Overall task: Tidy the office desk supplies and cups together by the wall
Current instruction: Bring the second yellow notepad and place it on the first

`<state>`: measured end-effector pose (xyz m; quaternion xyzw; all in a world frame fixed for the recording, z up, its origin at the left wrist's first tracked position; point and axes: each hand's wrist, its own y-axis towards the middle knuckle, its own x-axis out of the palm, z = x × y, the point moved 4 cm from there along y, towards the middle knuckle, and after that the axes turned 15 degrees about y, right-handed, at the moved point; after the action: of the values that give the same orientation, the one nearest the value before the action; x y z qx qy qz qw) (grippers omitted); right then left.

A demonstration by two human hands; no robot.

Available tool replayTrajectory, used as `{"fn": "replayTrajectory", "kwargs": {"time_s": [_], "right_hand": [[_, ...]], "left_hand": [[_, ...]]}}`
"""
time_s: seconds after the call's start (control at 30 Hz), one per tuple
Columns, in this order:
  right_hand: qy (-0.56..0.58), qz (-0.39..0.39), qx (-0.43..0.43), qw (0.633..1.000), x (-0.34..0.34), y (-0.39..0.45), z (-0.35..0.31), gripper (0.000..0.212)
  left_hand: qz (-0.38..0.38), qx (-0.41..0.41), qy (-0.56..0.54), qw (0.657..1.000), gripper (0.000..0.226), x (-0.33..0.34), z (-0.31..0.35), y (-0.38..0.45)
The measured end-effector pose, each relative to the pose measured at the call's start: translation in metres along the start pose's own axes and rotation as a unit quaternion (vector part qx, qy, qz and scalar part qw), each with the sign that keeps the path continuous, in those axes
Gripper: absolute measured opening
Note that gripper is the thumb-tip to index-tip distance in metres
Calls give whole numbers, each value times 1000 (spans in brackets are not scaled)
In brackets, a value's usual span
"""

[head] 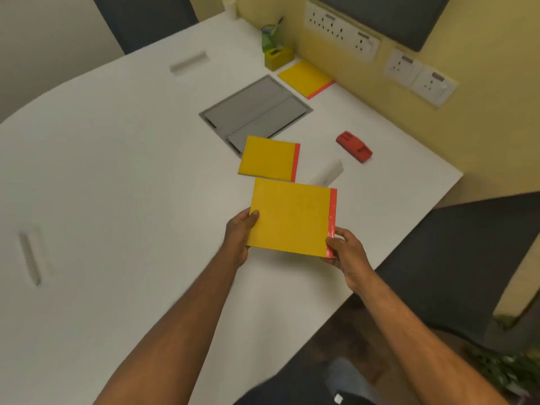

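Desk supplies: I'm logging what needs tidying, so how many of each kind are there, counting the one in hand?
Yellow pads: 3 (held, mid-desk, by the wall)
Red stapler: 1
Green pen cup: 1
Yellow-green holder: 1
Total: 6

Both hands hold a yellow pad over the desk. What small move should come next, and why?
Probably carry the held pad, gripped by left hand and right hand, forward onto the yellow pad by the wall. That one already lies beside the pen cup.
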<state>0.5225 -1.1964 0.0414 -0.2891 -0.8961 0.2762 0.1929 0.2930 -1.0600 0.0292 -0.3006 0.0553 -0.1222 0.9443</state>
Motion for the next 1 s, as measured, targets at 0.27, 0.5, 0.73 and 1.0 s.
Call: {"fn": "replayTrajectory", "kwargs": {"time_s": [0.27,0.5,0.73,1.0], "right_hand": [[20,3,9,1000,20,55,-36,24],[58,10,20,998,34,116,-74,28],[55,6,6,998,45,200,-121,22],[97,-11,20,995,56,311,-169,29]], "left_hand": [[8,-7,-73,997,41,14,30,70],[28,-24,-163,986,24,38,67,121],[58,-23,-164,984,24,63,114,189],[64,-22,-161,985,31,91,153,288]]}}
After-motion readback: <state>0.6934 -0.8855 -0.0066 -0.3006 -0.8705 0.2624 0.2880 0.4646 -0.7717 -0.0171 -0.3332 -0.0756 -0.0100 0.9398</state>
